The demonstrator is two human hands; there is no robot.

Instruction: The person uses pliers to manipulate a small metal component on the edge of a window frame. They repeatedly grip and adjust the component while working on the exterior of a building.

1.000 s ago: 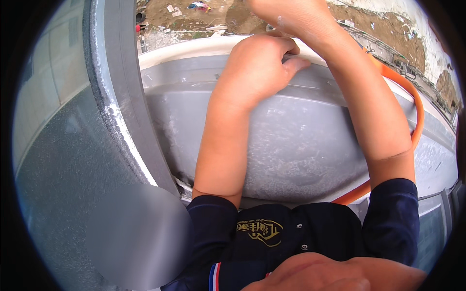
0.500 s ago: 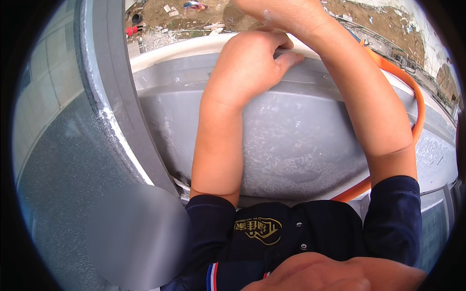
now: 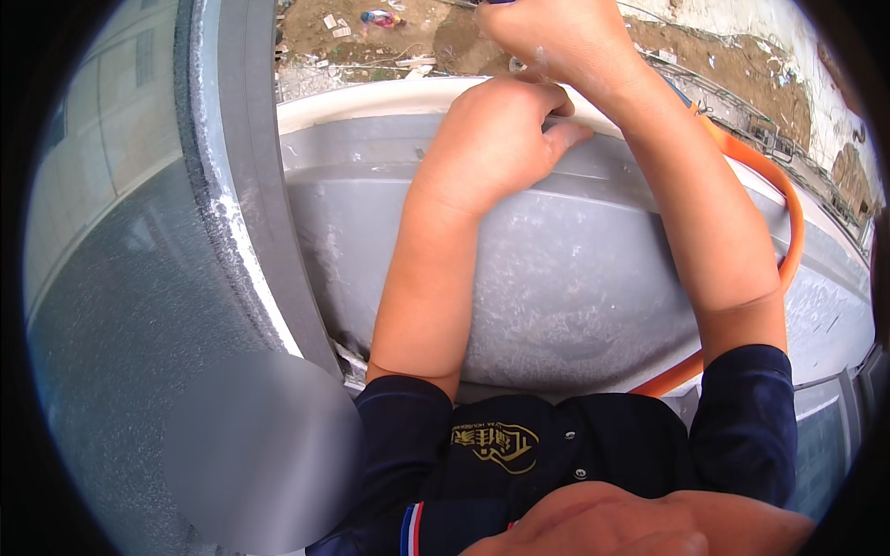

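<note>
My left hand (image 3: 501, 139) is closed over the outer edge of a grey window sill (image 3: 584, 278), its thumb on the inner side and its other fingers bent out of sight beyond the pale rim (image 3: 380, 97). Farther out, past that rim, my right hand (image 3: 561, 42) is closed round something. Just a small dark blue end (image 3: 491, 2) of it shows at the picture's top edge, too little to name. An orange strap (image 3: 769, 162) loops outside my right forearm and comes back in along the sill's near side.
A grey window frame (image 3: 264, 167) with a frosted glass pane (image 3: 130, 296) stands close on my left. Far below, outside, lies dirt ground (image 3: 464, 46) with scattered debris. Metal bars (image 3: 742, 107) run along a pale wall (image 3: 830, 102) at the right.
The window frame and sill have shifted slightly right and down in the picture. The dark blue end in my right hand has come into view. My left hand keeps its hold on the edge.
</note>
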